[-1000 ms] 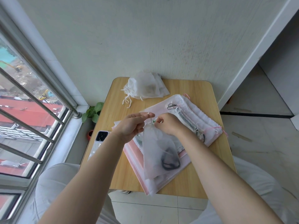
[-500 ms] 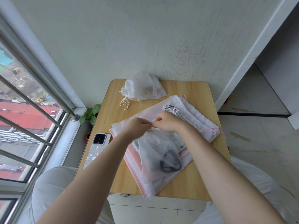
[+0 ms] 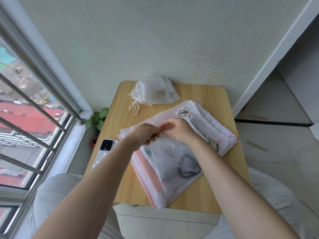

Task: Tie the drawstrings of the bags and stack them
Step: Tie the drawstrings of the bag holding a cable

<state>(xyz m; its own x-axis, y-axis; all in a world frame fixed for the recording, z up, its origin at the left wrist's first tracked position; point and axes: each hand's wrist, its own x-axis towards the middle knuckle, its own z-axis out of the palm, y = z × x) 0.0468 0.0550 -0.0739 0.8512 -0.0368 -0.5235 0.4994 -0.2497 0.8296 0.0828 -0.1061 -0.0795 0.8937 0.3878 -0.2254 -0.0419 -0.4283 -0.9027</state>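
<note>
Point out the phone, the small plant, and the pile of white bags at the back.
phone point(image 3: 107, 145), head view, camera end.
small plant point(image 3: 96, 119), head view, leaves.
pile of white bags point(image 3: 155, 94), head view, top bag.

This looks like a corner of a home, perhaps an enclosed balcony high in a building. A small wooden surface point(image 3: 198, 95) stands against a plain white wall point(image 3: 155, 40). At the left a barred window point(image 3: 34, 118) overlooks red roofs far below. A potted plant point(image 3: 96, 119) sits on the tiled floor point(image 3: 276, 152), and a phone point(image 3: 105, 149) lies on the wood.
</note>
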